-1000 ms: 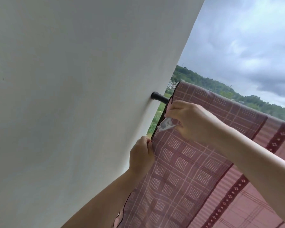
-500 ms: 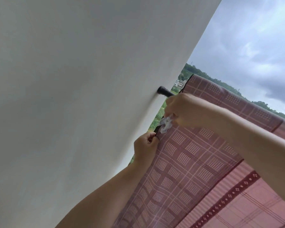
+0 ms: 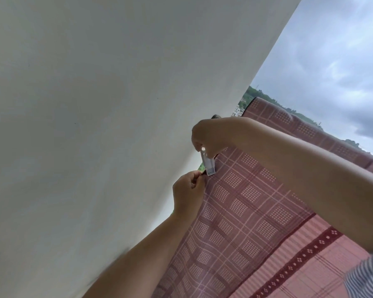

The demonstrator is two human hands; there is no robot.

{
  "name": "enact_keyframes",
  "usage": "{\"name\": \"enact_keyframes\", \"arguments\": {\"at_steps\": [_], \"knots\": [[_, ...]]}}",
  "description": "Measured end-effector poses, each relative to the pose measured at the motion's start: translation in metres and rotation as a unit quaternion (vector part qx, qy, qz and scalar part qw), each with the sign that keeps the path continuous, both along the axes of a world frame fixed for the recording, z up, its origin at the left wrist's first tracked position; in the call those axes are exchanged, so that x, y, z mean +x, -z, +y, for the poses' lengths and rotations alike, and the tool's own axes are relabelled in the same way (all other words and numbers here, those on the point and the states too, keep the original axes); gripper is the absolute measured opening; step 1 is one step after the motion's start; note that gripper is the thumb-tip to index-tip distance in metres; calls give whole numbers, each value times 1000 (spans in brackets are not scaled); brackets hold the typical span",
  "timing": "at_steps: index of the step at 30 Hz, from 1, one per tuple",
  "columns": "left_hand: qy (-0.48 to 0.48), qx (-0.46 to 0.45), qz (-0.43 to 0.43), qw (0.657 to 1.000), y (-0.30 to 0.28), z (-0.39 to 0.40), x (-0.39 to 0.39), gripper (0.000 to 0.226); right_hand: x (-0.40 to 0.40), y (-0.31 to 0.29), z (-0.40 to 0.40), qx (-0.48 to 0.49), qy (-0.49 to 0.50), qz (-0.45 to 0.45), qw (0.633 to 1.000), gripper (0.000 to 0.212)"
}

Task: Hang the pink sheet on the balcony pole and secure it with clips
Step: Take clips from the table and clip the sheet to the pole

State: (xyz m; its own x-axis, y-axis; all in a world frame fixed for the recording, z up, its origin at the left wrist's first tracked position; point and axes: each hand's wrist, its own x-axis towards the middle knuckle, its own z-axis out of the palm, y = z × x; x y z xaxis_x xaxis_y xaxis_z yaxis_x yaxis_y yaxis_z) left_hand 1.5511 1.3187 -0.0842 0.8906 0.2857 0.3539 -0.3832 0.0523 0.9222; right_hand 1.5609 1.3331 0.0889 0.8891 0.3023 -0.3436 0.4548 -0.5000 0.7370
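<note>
The pink checked sheet (image 3: 256, 203) hangs over the balcony pole, draped down to the lower right. Only the dark end of the pole (image 3: 215, 116) shows at the wall, just above my right hand (image 3: 213, 137). My right hand pinches the top of a white plastic clip (image 3: 208, 164), which points downward at the sheet's left edge. My left hand (image 3: 187, 194) pinches that same edge of the sheet just below the clip's tip. Whether the clip's jaws bite the fabric is not visible.
A white wall (image 3: 95, 125) fills the left and upper part of the view, close to my hands. Beyond the sheet lie green hills (image 3: 267, 97), small buildings and a cloudy sky. A striped sleeve (image 3: 368, 276) shows at the bottom right.
My right hand has turned the clip from sideways to pointing down and brought it to the sheet's edge. The left hand keeps its pinch on the edge. The view has tilted upward.
</note>
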Motion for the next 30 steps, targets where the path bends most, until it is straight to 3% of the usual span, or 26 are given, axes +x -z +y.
{"name": "enact_keyframes", "arguments": {"at_steps": [7, 9, 12, 14, 16, 19, 22, 27, 30], "knots": [[48, -38, 40, 997, 11, 16, 3, 13, -3, 9, -28, 52, -1, -10, 999, 50], [64, -108, 102, 987, 25, 32, 0, 12, -11, 17, -39, 43, -64, -56, 996, 47], [92, -286, 202, 932, 54, 58, -5, 12, -31, 44, -46, 10, -224, -114, 968, 35], [80, -343, 248, 903, 75, 72, -6, 28, -43, 75, -45, -6, -245, -47, 968, 35], [86, -341, 259, 900, 94, 85, -10, 34, -48, 121, -46, -50, -247, 40, 967, 33], [119, -318, 264, 903, 117, 97, -20, 23, -34, 187, -49, -34, -177, 95, 979, 33], [144, -299, 282, 900, 137, 105, -30, 16, -10, 225, -44, -28, -74, 89, 993, 43], [133, -321, 339, 874, 154, 107, -38, 23, 15, 236, -31, -58, 39, 139, 988, 32], [111, -280, 379, 875, 165, 107, -38, 24, 18, 242, -30, -50, 52, 164, 984, 20]]}}
